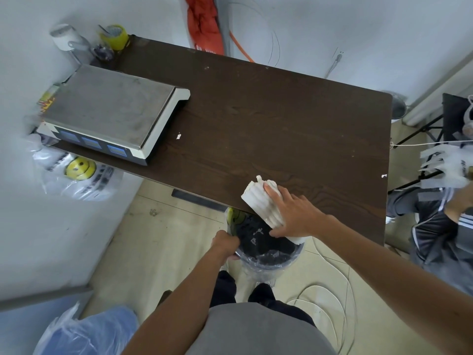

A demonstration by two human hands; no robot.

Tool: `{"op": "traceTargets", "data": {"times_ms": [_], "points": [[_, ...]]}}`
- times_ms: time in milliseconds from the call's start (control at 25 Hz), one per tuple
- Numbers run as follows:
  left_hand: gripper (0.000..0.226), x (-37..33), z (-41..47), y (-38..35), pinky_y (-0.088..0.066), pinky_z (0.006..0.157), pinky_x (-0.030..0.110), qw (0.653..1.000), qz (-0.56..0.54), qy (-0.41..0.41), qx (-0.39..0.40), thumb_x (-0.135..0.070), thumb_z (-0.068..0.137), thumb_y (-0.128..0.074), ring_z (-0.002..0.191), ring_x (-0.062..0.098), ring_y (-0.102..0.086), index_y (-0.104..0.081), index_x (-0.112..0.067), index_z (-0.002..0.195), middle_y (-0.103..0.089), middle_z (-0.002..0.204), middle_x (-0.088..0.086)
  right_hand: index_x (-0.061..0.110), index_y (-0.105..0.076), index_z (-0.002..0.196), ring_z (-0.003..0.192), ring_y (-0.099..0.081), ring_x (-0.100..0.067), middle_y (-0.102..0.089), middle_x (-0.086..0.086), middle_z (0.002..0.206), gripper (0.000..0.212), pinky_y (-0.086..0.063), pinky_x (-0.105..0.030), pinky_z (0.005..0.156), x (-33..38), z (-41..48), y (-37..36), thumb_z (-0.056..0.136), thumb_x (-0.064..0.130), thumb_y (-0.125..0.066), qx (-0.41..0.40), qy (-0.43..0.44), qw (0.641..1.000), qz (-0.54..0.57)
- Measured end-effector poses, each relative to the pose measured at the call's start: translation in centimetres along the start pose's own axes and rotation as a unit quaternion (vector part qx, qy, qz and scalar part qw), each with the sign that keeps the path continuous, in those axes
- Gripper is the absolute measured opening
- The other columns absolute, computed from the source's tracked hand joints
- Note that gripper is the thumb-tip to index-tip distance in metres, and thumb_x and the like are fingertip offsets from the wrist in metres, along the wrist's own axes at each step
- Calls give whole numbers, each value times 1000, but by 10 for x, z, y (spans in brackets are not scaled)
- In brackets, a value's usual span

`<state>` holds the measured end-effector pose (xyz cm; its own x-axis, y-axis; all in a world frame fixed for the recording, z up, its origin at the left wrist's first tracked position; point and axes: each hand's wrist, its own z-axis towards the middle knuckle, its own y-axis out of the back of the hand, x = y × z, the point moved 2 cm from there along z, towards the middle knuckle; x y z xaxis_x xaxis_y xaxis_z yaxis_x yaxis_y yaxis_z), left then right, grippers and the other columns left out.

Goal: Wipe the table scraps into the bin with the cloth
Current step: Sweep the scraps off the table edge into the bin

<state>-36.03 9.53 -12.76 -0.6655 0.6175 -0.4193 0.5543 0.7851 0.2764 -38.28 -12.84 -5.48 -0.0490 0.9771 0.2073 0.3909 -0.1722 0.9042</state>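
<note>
The right hand (294, 213) presses the ribbed white cloth (258, 198) with straight, slightly spread fingers at the table's (281, 111) 6 o'clock edge, over the bin (266, 249). The left hand (225, 243) seems curled round the slick plastic-lined rim. If the bin drifts, crumbs hit the tiled floor (158, 239). A small white scrap (179, 136), at 10 o'clock from the cloth on smooth dark wood-grain, could get missed

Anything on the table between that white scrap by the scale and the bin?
Nothing visible does. The table is bare from the scrap to the edge where the left hand holds the bin; the scale sits off to the left, and the right hand presses the cloth at that edge.
</note>
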Motion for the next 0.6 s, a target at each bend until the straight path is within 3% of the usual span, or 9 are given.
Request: {"op": "traceTargets", "data": {"times_ms": [160,360,520,600], "points": [[28,0,1,2,-65,67,43,1000,5,2,-5,-4,89,-57,82,32,-73,-59,3,116,-64,110,20,28,5,152,114,-56,-38,-33,-17,149,79,-47,-52,93,4,4,4,94,59,-37,-36,-7,999,12],[28,-1,0,1,-65,64,40,1000,9,2,-6,-4,89,-57,81,32,-73,-60,4,116,-65,108,21,24,6,153,109,-57,-35,-35,-15,144,113,-48,-50,90,7,2,1,72,68,-60,-6,-2,1000,-27],[26,-4,-1,1,-64,61,37,1000,10,0,-7,-4,90,-57,81,30,-73,-60,4,115,-66,107,21,24,2,153,104,-59,-34,-42,-13,138,84,-50,-48,86,8,3,5,89,54,-43,-44,-2,999,-4],[26,-4,-1,1,-64,62,37,1000,9,2,-5,-4,90,-57,82,30,-73,-60,3,114,-66,107,20,22,2,154,100,-60,-32,-45,-13,134,86,-51,-46,84,8,4,3,89,51,-46,-55,-2,998,1]]}}
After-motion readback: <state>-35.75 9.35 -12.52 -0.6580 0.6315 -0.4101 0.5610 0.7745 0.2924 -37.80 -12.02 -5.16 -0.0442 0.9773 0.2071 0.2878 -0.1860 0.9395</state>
